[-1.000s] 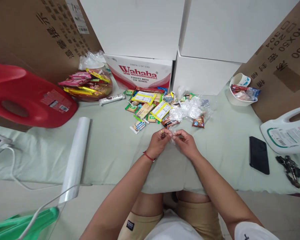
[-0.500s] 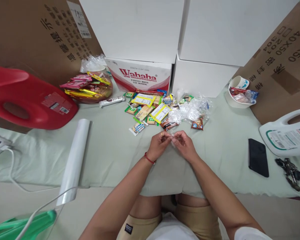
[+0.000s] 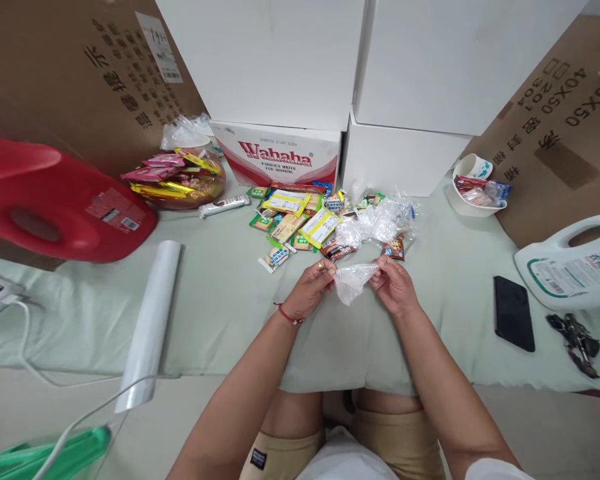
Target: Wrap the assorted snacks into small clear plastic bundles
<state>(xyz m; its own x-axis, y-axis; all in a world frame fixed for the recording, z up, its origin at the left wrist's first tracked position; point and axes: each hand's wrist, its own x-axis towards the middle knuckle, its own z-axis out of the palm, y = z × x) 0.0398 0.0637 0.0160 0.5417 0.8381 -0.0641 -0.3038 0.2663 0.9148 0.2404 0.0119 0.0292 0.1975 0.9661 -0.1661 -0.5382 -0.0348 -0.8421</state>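
Observation:
A small clear plastic bag [image 3: 353, 283] is stretched between my two hands, hanging in a point below them. My left hand [image 3: 310, 288] pinches its left upper corner, a red bracelet round the wrist. At the opposite corner my right hand [image 3: 394, 285] grips the edge between thumb and fingers. Just beyond lies a pile of wrapped snacks, among them a yellow-edged packet [image 3: 320, 227], a blue-and-white packet [image 3: 277, 257] and a brown packet [image 3: 394, 249]. Crumpled clear plastic bags [image 3: 380, 223] lie over the pile's right side.
Behind the pile stand a Wahaha box [image 3: 280, 157] and stacked white boxes. At left are a bowl of snacks [image 3: 180, 180], a red jug [image 3: 55, 200] and a plastic roll [image 3: 150, 320]. To the right are a white tub [image 3: 473, 205], a phone [image 3: 514, 313], keys [image 3: 575, 341] and a white jug [image 3: 570, 267].
My hands were together at the fingertips and have moved apart sideways. The clear bag has spread out between them.

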